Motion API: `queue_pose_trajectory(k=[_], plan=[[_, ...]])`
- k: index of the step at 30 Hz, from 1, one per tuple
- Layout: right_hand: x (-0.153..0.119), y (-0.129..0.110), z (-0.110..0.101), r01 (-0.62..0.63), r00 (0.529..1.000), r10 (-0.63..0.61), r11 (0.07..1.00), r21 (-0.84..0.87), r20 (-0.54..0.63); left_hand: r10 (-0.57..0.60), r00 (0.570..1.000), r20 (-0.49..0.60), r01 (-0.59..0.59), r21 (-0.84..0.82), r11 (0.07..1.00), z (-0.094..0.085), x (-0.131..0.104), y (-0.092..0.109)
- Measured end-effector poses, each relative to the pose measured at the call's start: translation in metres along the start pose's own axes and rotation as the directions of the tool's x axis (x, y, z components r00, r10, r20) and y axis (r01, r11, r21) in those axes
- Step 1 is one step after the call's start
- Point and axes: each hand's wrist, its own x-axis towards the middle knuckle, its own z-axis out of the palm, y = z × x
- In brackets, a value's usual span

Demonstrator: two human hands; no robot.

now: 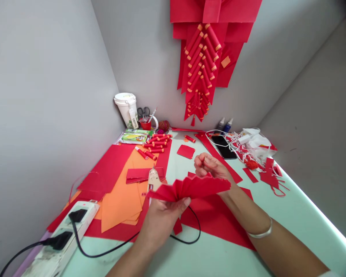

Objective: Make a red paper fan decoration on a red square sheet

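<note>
Pleated red paper [203, 186] spreads like an open fan above the middle of the worktop [285, 215], its upper edge zigzagging in sharp creases and its folds gathering tightly at the bottom. From where I stand, the left hand [165, 215] has its grip pinched on that gathered base, thumb pressed over the front. The right hand [211, 166] hovers just behind the paper, fingers curled towards the thumb; I cannot tell whether its grip pinches anything. A smooth, shiny bangle [261, 232] circles that wrist.

The pleats stand before a pale, speckled glue gun [153, 177], hiding part of it. A black cord [103, 255] passes under the left forearm, and a scuffed white power strip [85, 217] lies along the worktop's left edge. Flat orange sheets [119, 209] overlap red sheets [103, 165] on that side, while the right forearm crosses over a large red sheet [216, 217].

Towards the far left corner, slim red tubes with orange ends [158, 144] lie heaped beside a glossy green packet [134, 136] and a white lidded cup [125, 109]. Towards the far right corner, tangled white strings [237, 144] lie against a dark, glassy phone [225, 149]. On the wall beyond the far edge hangs a layered red ornament [202, 61].
</note>
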Motion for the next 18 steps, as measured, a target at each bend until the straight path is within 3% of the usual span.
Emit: queue_pose_trajectory(k=[2, 4, 6, 11, 18], plan=[[0.003, -0.005, -0.006, 0.040, 0.999, -0.042, 0.998, 0.048, 0.023, 0.136, 0.990, -0.021, -0.132, 0.130, 0.983, -0.006, 0.002, -0.002], [0.004, -0.011, -0.010, 0.075, 0.997, -0.077, 0.994, 0.075, 0.024, 0.301, 0.954, -0.005, -0.294, 0.210, 0.933, -0.011, 0.003, -0.005], [0.005, -0.018, -0.011, 0.108, 0.994, -0.109, 0.989, 0.101, 0.006, 0.375, 0.927, -0.018, -0.360, 0.243, 0.901, -0.015, 0.003, -0.007], [0.007, -0.029, -0.007, 0.131, 0.989, -0.119, 0.980, 0.151, -0.088, 0.382, 0.918, -0.110, -0.336, 0.300, 0.893, -0.012, -0.003, -0.005], [0.005, -0.032, -0.002, 0.198, 0.973, -0.195, 0.980, 0.018, -0.125, 0.310, 0.934, -0.177, -0.266, 0.236, 0.935, -0.008, -0.003, 0.005]])
